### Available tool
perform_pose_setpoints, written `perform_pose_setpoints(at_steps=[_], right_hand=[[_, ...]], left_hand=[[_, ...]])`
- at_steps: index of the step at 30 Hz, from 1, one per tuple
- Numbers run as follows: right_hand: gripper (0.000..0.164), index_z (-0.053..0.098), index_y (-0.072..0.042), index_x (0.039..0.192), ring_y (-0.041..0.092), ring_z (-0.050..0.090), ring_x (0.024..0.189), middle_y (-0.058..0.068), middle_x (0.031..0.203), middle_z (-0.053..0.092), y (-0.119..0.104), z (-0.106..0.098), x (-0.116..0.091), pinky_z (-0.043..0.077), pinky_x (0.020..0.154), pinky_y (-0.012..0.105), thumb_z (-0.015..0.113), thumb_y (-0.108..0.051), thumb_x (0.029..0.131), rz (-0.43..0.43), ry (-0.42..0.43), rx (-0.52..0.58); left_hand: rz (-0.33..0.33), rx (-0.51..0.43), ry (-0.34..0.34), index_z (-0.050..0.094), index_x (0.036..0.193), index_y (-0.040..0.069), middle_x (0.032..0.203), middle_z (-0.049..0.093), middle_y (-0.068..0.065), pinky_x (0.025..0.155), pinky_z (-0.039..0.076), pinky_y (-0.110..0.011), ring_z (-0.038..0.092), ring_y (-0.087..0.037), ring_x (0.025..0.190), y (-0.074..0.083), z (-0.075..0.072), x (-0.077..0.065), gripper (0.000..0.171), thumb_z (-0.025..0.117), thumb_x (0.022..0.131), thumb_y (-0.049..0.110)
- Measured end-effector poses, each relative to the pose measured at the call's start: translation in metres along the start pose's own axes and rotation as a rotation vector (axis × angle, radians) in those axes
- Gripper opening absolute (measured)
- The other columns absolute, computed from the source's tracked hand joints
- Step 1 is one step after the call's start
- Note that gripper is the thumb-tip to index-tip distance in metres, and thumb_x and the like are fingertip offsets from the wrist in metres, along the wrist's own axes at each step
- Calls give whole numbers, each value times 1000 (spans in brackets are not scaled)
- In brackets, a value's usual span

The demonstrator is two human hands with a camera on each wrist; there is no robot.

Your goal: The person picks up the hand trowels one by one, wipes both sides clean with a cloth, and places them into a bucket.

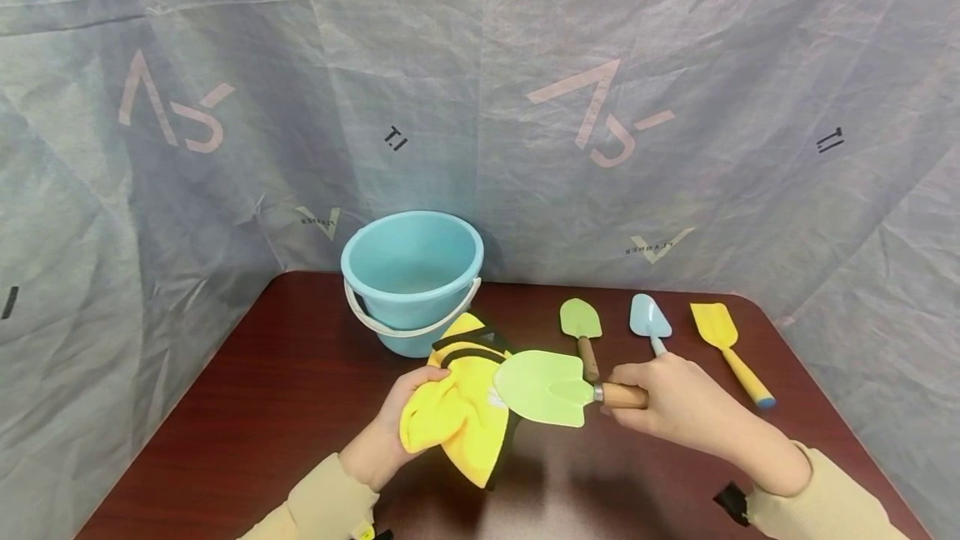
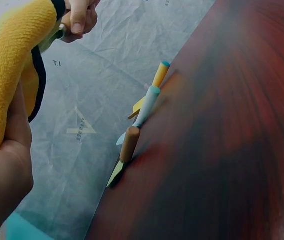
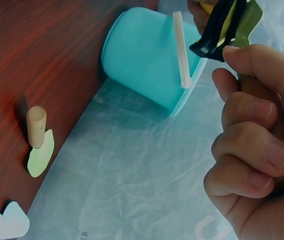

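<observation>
In my left hand (image 1: 390, 419) I hold a yellow cloth with black edging (image 1: 457, 415), its folds bunched between thumb and fingers. My right hand (image 1: 667, 398) grips the wooden handle (image 1: 624, 396) of a large light-green garden trowel (image 1: 543, 387). The trowel's blade points left and overlaps the right side of the cloth in the head view. Both things are up above the table. In the right wrist view, the right hand's fingers (image 3: 251, 110) curl round the handle, and the cloth's dark edge (image 3: 216, 30) shows just beyond them. The left wrist view shows the cloth (image 2: 17, 60) draped over the left hand.
A light-blue bucket (image 1: 412, 298) with a white handle stands at the back of the dark red table (image 1: 247, 390). To its right lie a small green trowel (image 1: 581, 319), a small blue trowel (image 1: 648, 317) and a yellow shovel (image 1: 716, 327). A grey sheet (image 1: 480, 107) hangs behind.
</observation>
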State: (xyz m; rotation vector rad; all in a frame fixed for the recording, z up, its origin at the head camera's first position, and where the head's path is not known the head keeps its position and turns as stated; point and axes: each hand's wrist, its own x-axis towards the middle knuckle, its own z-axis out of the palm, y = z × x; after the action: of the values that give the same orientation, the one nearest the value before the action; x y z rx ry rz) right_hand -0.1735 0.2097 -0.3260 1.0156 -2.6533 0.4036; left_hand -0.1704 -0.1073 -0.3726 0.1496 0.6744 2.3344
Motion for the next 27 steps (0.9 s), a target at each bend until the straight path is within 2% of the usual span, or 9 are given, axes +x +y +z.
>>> perform_pose_setpoints(at_steps=[5,12,19,27], right_hand=[[35,38,-31,58,-7,22,45,-24,52,20,1,0,0,26,40,13,72,-24,64,-10,2,-11],[35,37,-31,58,-7,20,46,-23,52,18,0,0,0,25,40,13,71,-24,65,-4,-1,-16],[35,38,-31,58,-7,21,45,-23,52,19,1,0,-1,26,40,13,71,-25,66,9,-19,-16],[35,37,-30,58,-7,20,46,-21,53,16,1,-1,-3,25,40,13,71,-25,66,29,-34,-14]], left_hand=[[9,-7,-7,37,103,3,95,59,-7,86,47,-27,61,-15,91,5,-5,-7,22,19,91,11],[3,-38,-109,42,103,2,100,60,-9,90,44,-29,60,-17,97,12,-11,-15,30,16,92,12],[32,-43,-123,44,103,2,101,59,-9,91,43,-29,59,-17,97,14,-14,-23,31,17,92,12],[60,-73,-191,47,104,1,105,60,-11,92,41,-31,58,-19,102,19,-21,-34,38,13,93,13]])
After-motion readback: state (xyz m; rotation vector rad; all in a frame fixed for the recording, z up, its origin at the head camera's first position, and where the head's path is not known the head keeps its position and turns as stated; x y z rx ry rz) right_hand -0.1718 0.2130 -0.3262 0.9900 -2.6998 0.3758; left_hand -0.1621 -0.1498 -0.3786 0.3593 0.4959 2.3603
